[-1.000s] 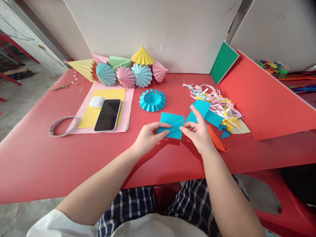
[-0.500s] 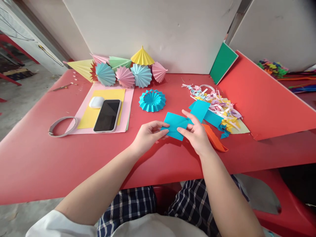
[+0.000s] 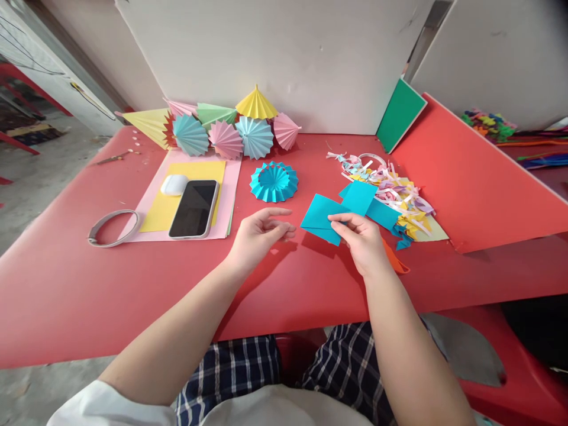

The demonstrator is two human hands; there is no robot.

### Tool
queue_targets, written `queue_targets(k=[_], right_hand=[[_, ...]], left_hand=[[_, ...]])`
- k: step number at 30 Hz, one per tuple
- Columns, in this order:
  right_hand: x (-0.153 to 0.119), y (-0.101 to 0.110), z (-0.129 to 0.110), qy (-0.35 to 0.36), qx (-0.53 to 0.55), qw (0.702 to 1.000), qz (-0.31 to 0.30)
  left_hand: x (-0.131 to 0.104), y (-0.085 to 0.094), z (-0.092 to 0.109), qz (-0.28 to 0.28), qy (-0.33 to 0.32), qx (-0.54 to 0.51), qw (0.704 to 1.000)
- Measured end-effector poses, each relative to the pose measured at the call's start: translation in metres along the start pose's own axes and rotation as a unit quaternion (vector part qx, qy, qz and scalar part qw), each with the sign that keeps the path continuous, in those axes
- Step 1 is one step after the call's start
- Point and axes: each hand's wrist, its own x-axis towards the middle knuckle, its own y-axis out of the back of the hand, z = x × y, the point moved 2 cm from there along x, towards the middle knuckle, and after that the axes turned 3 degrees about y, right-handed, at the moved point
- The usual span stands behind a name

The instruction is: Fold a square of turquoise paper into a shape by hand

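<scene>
On the red bench (image 3: 133,290), the right hand (image 3: 362,241) pinches a folded turquoise paper (image 3: 319,214); the left hand (image 3: 256,236), unloaded, is just beside it. A smartphone (image 3: 194,208) lies farther left.

Creased blue paper (image 3: 321,214) tilts, pinched at its right side.
</scene>
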Motion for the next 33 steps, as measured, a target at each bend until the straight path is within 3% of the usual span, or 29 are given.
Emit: queue_targets(k=[2,4,7,10,12,15,17,20,23,27,33], right_hand=[[0.001,0.002,0.001,-0.014,0.012,1.000,0.012],[0.001,0.001,0.002,-0.024,0.025,0.999,0.007],[-0.001,-0.003,0.001,-0.034,0.035,0.999,-0.020],[-0.005,-0.009,0.001,-0.047,0.040,0.997,-0.051],[-0.006,-0.012,0.001,-0.057,0.060,0.993,-0.083],[-0.007,-0.011,0.000,-0.065,0.070,0.989,-0.112],[-0.006,-0.004,-0.003,-0.021,0.025,0.997,-0.065],[-0.005,0.007,-0.010,0.131,-0.062,0.989,0.023],[-0.007,0.006,-0.017,0.234,-0.127,0.963,-0.032],[-0.011,-0.004,-0.019,0.282,-0.225,0.928,-0.097],[-0.013,-0.013,-0.016,0.336,-0.227,0.908,-0.104]], left_hand=[[-0.001,0.003,0.001,0.050,-0.078,0.065,0.993],[-0.002,0.003,0.002,0.075,-0.203,0.167,0.962],[-0.003,-0.004,-0.003,0.031,-0.375,0.302,0.876],[-0.003,-0.009,-0.011,-0.001,-0.449,0.355,0.820],[-0.003,-0.010,-0.014,0.014,-0.464,0.361,0.808],[-0.003,-0.008,-0.013,0.054,-0.460,0.348,0.815],[-0.004,-0.007,-0.011,0.071,-0.453,0.339,0.821],[-0.005,-0.006,-0.009,0.079,-0.446,0.331,0.828],[-0.005,-0.006,-0.008,0.079,-0.435,0.326,0.835],[-0.006,-0.007,-0.008,0.068,-0.439,0.327,0.834],[-0.009,-0.012,-0.008,0.030,-0.464,0.315,0.827]])
